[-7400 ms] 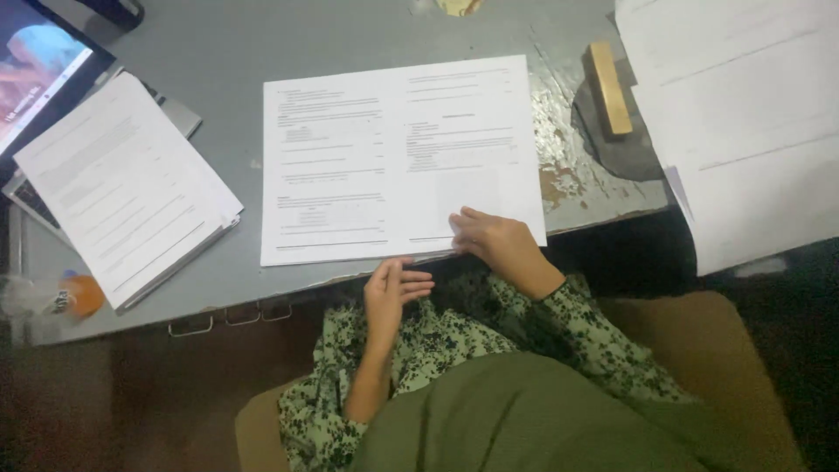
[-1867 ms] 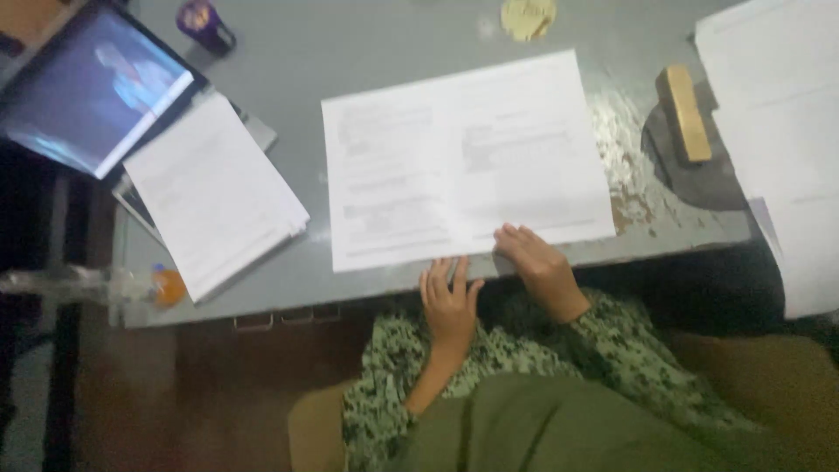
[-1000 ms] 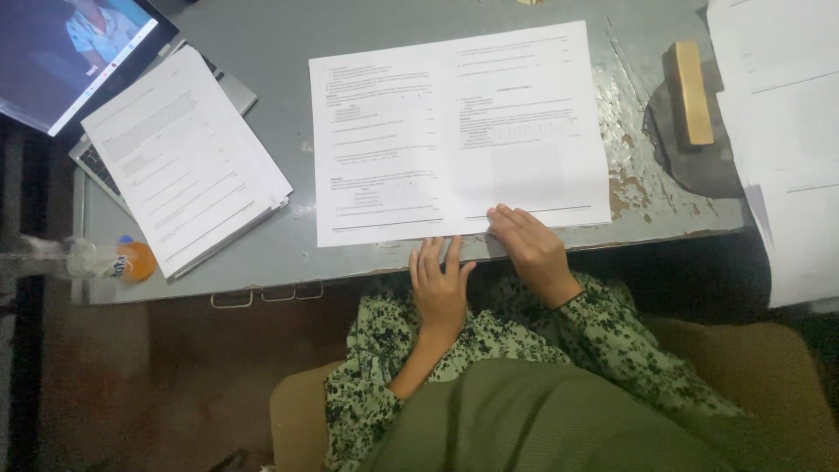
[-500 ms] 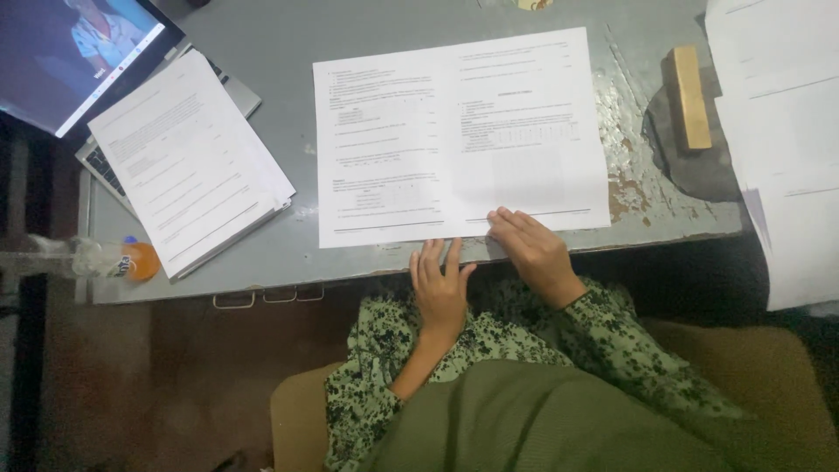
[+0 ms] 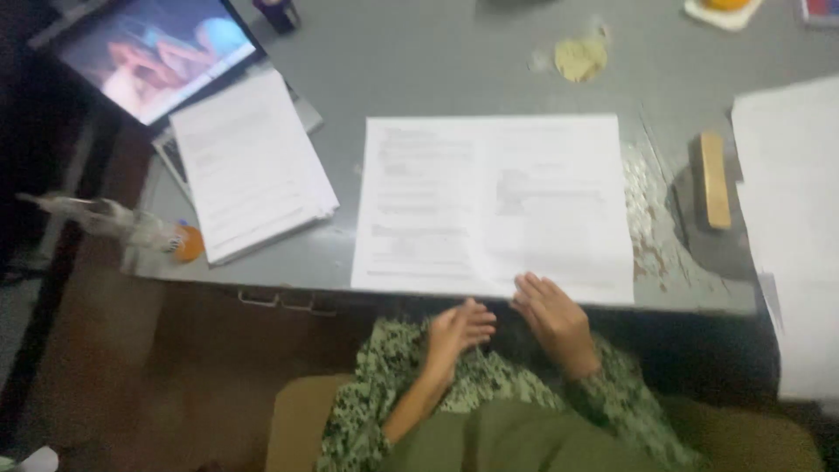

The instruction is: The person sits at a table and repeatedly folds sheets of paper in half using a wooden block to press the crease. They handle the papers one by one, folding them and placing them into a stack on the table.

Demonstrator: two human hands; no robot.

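My right hand (image 5: 556, 316) rests, grip loose and holding nothing, fingertips on the near edge of the open printed sheet (image 5: 491, 205) lying flat at the grey desk's (image 5: 419, 70) front. My left hand (image 5: 456, 332) hovers just below, empty. Best handled by pressing lightly and sliding flat, not creasing.

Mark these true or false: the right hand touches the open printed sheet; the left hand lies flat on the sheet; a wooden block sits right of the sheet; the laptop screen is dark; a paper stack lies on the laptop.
1. The right hand touches the open printed sheet. True, at its near edge.
2. The left hand lies flat on the sheet. False: it is below the desk edge, off the paper.
3. A wooden block sits right of the sheet. True.
4. The laptop screen is dark. False: it shows a lit picture.
5. A paper stack lies on the laptop. True, over its keyboard.
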